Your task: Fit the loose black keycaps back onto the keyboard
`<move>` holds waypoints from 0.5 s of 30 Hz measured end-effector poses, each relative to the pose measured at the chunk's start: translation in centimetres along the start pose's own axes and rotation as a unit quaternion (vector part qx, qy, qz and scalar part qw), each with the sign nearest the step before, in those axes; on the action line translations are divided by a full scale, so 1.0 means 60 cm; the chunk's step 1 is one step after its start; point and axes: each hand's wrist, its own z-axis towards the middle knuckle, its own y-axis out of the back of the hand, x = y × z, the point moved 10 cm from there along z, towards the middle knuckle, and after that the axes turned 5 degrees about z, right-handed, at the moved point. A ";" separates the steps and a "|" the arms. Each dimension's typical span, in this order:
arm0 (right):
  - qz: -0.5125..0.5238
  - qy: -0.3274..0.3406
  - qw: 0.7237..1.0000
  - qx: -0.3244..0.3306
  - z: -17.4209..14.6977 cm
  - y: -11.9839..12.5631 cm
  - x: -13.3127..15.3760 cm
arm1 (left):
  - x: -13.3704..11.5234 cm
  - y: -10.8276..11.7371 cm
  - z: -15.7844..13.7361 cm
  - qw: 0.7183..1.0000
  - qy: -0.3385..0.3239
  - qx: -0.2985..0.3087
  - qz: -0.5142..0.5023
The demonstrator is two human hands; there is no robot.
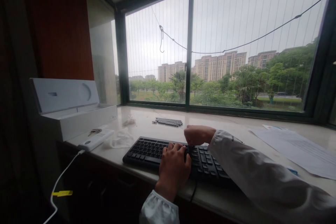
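Observation:
A black keyboard [147, 150] lies along the front of the pale windowsill counter. My left hand [174, 166] rests on its middle, palm down, with the fingers apart and slightly bent over the keys. Just beyond, my right hand [196, 135] is bent down at the keyboard's back edge. Its fingers are closed, and whatever they may hold is hidden behind the hand. My right forearm, in a pale sleeve [257, 168], covers part of the keyboard's right end. Behind the keyboard sits a small pile of thin dark grey strips [168, 122].
An open white box [86, 122] stands at the left. Before it are a white device [97, 140] with keys [94, 132] on top, a white cable [56, 185] and crumpled clear plastic [120, 140]. Paper sheets [294, 148] lie right. A window [223, 42] closes the back.

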 end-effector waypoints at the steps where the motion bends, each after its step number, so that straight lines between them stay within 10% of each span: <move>1: -0.003 -0.003 1.000 -0.001 0.001 -0.001 -0.001 | 0.000 0.000 0.000 1.000 0.000 0.000 0.000; 15: -0.007 -0.064 0.998 -0.006 -0.017 0.019 0.007 | 0.001 0.000 0.000 1.000 0.003 0.003 0.003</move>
